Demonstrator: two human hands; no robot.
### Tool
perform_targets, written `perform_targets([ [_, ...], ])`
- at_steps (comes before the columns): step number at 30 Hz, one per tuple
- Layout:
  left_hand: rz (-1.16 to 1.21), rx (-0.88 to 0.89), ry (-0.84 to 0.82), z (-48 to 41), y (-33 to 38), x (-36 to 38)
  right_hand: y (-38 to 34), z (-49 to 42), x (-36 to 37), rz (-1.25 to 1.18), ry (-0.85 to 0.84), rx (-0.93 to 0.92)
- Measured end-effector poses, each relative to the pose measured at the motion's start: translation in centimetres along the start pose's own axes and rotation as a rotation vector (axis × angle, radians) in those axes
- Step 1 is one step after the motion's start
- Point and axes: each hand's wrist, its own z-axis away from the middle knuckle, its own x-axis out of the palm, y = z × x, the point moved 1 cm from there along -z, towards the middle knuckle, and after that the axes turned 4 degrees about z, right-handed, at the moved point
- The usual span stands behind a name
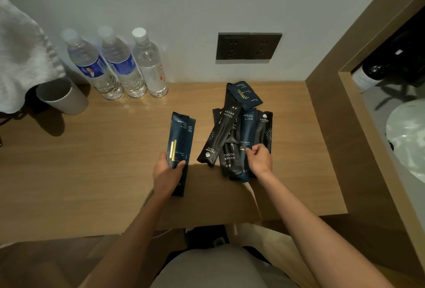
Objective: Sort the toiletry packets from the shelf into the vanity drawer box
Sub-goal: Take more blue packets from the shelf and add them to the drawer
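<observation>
1. Wooden shelf [92,161]: the light-brown surface beneath both hands.
2. Towel [20,53]: white; far to the left of the left hand [166,171] and beyond it, just beside the cup [62,95].
3. Pile of packets [226,140]: long dark packets lying overlapped on the shelf, straight ahead of the right hand [259,159] and to the right of the left hand. 2 of them read "TOOTH BRUSH". A short blue pouch lies at the end farthest from the hands.
4. Water bottles [119,67]: 3, upright, side by side at the wall; well beyond the left hand and to its left. 2 carry blue labels.
5. Socket plate [248,46]: dark, on the wall, well beyond the right hand.
6. Cup: grey; far to the left of the left hand.
7. Blue packet [181,140]: long, with gold bars. Its near end is in the left hand and its far end points away from the person. It is apart from the pile. Whether it rests on the shelf cannot be told.
8. Second blue packet [248,131]: part of the pile, its near end under the right hand.
9. Left hand: fingers and thumb wrapped round the blue packet.
10. Right hand: fingers curled, pinching the near end of the second blue packet.
</observation>
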Motion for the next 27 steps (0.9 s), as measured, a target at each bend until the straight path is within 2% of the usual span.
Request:
perform_targets([
  [7,0.237,-0.047,-0.052,1.1,2.1,-1.3,0.2,1.5,-5.6,0.007,0.093,-0.23],
  [14,0.575,-0.066,-0.163,5.9,6.2,-2.1,-0.5,5.2,-12.0,-0.32,0.01,-0.327],
  [19,0.675,-0.067,-0.176,9.5,7.8,-1.8,-0.3,8.5,-14.7,-0.43,-0.008,-0.368],
  [27,0.645,0.012,-0.272,14.5,7.7,-2.4,4.1,15.0,-15.3,-0.487,0.019,-0.346],
])
